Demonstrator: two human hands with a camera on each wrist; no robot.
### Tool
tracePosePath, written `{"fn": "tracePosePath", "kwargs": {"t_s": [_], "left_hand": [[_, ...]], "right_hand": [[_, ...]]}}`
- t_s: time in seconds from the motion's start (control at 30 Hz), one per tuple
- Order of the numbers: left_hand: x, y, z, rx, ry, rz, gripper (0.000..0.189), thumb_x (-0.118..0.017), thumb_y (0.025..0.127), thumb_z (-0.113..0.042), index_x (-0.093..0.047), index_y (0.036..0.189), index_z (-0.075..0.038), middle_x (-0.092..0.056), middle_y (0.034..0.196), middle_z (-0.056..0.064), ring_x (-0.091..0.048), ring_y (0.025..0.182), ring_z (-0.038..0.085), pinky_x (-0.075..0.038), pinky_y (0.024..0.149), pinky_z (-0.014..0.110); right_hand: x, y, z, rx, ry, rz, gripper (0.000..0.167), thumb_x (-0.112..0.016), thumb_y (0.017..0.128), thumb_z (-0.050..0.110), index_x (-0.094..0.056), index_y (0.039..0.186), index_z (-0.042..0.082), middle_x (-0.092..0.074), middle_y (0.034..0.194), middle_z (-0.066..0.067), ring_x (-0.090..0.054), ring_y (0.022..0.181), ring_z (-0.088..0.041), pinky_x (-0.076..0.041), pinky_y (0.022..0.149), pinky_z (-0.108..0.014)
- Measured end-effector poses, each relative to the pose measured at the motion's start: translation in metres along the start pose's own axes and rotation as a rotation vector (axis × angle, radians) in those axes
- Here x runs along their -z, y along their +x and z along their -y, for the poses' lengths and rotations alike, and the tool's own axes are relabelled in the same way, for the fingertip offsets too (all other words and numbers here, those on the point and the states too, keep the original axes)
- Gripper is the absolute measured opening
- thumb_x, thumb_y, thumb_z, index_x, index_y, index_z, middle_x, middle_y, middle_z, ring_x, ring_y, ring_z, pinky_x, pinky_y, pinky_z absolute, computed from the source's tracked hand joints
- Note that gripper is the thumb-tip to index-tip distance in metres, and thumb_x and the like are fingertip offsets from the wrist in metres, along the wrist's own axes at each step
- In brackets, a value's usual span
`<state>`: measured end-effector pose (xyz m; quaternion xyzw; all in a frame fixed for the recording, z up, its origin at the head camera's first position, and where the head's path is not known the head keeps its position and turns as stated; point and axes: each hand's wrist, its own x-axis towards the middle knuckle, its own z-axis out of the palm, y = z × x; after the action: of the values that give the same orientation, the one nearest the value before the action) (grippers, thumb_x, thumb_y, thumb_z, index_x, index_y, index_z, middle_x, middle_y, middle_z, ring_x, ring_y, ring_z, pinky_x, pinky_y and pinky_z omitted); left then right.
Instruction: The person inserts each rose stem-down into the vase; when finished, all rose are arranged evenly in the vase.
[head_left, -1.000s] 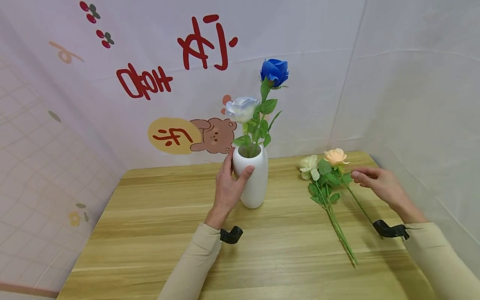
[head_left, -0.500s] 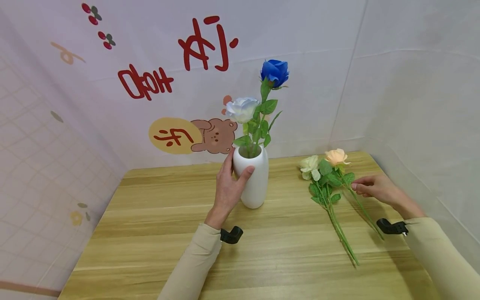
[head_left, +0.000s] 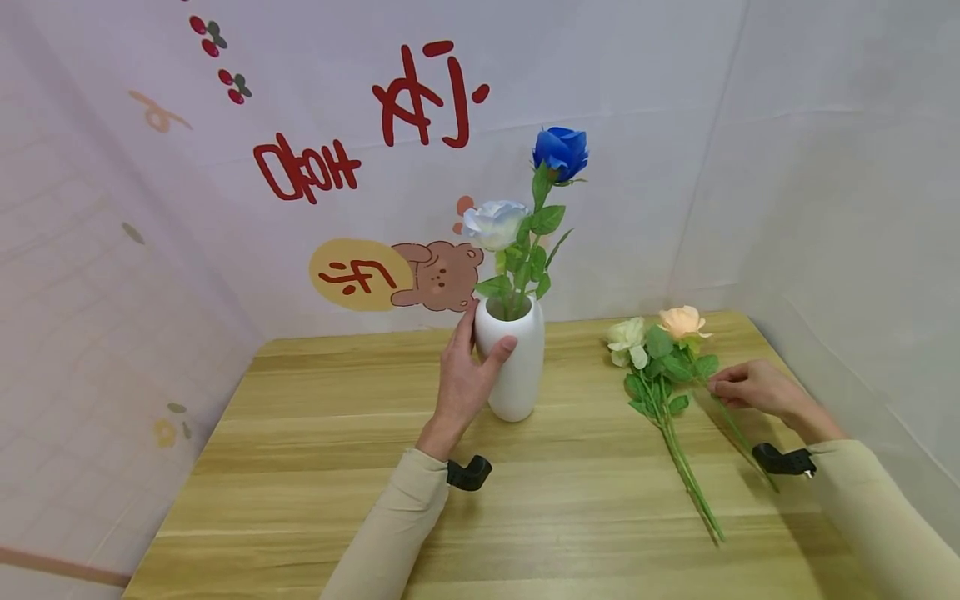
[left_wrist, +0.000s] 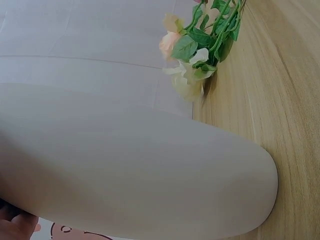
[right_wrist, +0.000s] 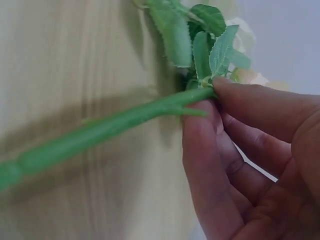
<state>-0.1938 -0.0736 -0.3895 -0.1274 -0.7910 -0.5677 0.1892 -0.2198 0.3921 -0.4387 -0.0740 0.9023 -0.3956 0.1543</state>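
Note:
In the head view my left hand (head_left: 467, 379) holds the white vase (head_left: 521, 379) around its upper left side, thumb across the front. A blue rose (head_left: 560, 155) and a shorter white rose (head_left: 495, 225) stand in it. To the right, my right hand (head_left: 761, 392) pinches the stem of a peach rose (head_left: 682, 322) just below its leaves. The right wrist view shows that green stem (right_wrist: 105, 127) between thumb and fingertip. Close beside it lies a cream rose (head_left: 627, 340), its leaves overlapping. The vase's wall fills much of the left wrist view.
All of this is on a light wooden table (head_left: 330, 467). Behind it hangs a pale cloth (head_left: 637, 192) with red characters and a printed bear (head_left: 442, 279). Another pale wall (head_left: 885, 317) runs close along the right side.
My right hand has come down onto the peach rose's stem and now pinches it. The left hand has stayed on the vase. The whole head view has shifted slightly.

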Motion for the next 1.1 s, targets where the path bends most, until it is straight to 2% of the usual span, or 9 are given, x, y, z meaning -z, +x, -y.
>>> {"fn": "tracePosePath", "kwargs": {"t_s": [0.17, 0.27, 0.33, 0.43, 0.57, 0.67, 0.77, 0.97, 1.1], "left_hand": [[0.000, 0.001, 0.000, -0.009, -0.002, 0.002, 0.108, -0.059, 0.089, -0.077, -0.033, 0.160, 0.000, -0.044, 0.157, 0.019, -0.049, 0.141, 0.031, -0.043, 0.114, 0.047], [0.000, 0.001, 0.000, -0.006, 0.001, -0.001, 0.108, -0.059, 0.089, -0.077, -0.034, 0.160, 0.000, -0.045, 0.156, 0.019, -0.049, 0.141, 0.032, -0.043, 0.114, 0.048], [0.000, 0.001, 0.000, 0.002, 0.005, -0.001, 0.108, -0.059, 0.089, -0.078, -0.035, 0.160, -0.001, -0.046, 0.156, 0.019, -0.050, 0.141, 0.031, -0.043, 0.114, 0.048], [0.000, -0.001, 0.000, 0.014, 0.006, -0.003, 0.108, -0.060, 0.088, -0.079, -0.036, 0.159, -0.001, -0.046, 0.155, 0.019, -0.050, 0.141, 0.031, -0.043, 0.114, 0.048], [0.000, -0.004, 0.001, 0.015, 0.001, -0.015, 0.108, -0.061, 0.087, -0.079, -0.037, 0.159, -0.002, -0.047, 0.154, 0.019, -0.050, 0.141, 0.031, -0.043, 0.114, 0.047], [0.000, -0.006, 0.000, 0.007, -0.003, -0.022, 0.106, -0.061, 0.087, -0.078, -0.038, 0.159, -0.003, -0.049, 0.153, 0.019, -0.051, 0.140, 0.031, -0.044, 0.114, 0.047], [0.000, -0.006, -0.001, 0.000, -0.007, -0.030, 0.105, -0.062, 0.087, -0.077, -0.038, 0.158, -0.003, -0.050, 0.153, 0.018, -0.052, 0.139, 0.031, -0.044, 0.113, 0.047], [-0.003, -0.006, -0.003, -0.011, -0.002, -0.058, 0.105, -0.062, 0.087, -0.077, -0.040, 0.157, -0.002, -0.051, 0.152, 0.018, -0.052, 0.139, 0.031, -0.044, 0.113, 0.048], [-0.006, -0.005, -0.004, -0.018, 0.005, -0.082, 0.106, -0.062, 0.086, -0.077, -0.041, 0.156, -0.001, -0.052, 0.151, 0.018, -0.053, 0.138, 0.029, -0.045, 0.112, 0.048]], "right_hand": [[0.008, -0.007, 0.007, 0.027, 0.036, -0.044, 0.042, -0.055, 0.109, 0.013, -0.056, 0.129, -0.024, -0.070, 0.112, -0.027, -0.071, 0.088, -0.010, -0.063, 0.079, -0.032], [0.014, -0.014, 0.017, 0.043, 0.017, -0.083, 0.046, -0.055, 0.110, 0.019, -0.055, 0.133, -0.021, -0.069, 0.116, -0.027, -0.070, 0.089, -0.004, -0.062, 0.079, -0.029], [0.017, -0.020, 0.024, 0.049, 0.028, -0.117, 0.049, -0.055, 0.110, 0.022, -0.055, 0.134, -0.021, -0.072, 0.114, -0.019, -0.069, 0.089, 0.000, -0.061, 0.078, -0.025], [0.022, -0.026, 0.036, 0.055, 0.094, -0.173, 0.049, -0.057, 0.109, 0.024, -0.057, 0.132, -0.019, -0.074, 0.107, 0.002, -0.069, 0.089, 0.003, -0.059, 0.076, -0.019], [0.025, -0.034, 0.056, 0.068, 0.197, -0.255, 0.033, -0.062, 0.107, 0.024, -0.066, 0.126, -0.002, -0.071, 0.098, 0.019, -0.070, 0.087, 0.003, -0.057, 0.074, -0.015], [0.025, -0.041, 0.075, 0.107, 0.242, -0.316, 0.017, -0.064, 0.106, 0.022, -0.069, 0.120, 0.016, -0.072, 0.099, 0.019, -0.069, 0.087, 0.001, -0.056, 0.075, -0.014], [0.023, -0.046, 0.096, 0.156, 0.296, -0.373, 0.015, -0.064, 0.105, 0.020, -0.069, 0.119, 0.023, -0.072, 0.102, 0.017, -0.069, 0.089, -0.001, -0.055, 0.077, -0.013], [0.000, -0.046, 0.140, 0.338, 0.674, -0.487, 0.020, -0.070, 0.099, 0.008, -0.074, 0.118, 0.004, -0.076, 0.102, 0.002, -0.073, 0.088, -0.010, -0.059, 0.079, -0.019], [-0.015, -0.040, 0.166, 0.511, 0.904, -0.476, 0.018, -0.066, 0.098, -0.005, -0.073, 0.115, -0.004, -0.077, 0.099, -0.008, -0.075, 0.090, -0.016, -0.060, 0.082, -0.024]]}}
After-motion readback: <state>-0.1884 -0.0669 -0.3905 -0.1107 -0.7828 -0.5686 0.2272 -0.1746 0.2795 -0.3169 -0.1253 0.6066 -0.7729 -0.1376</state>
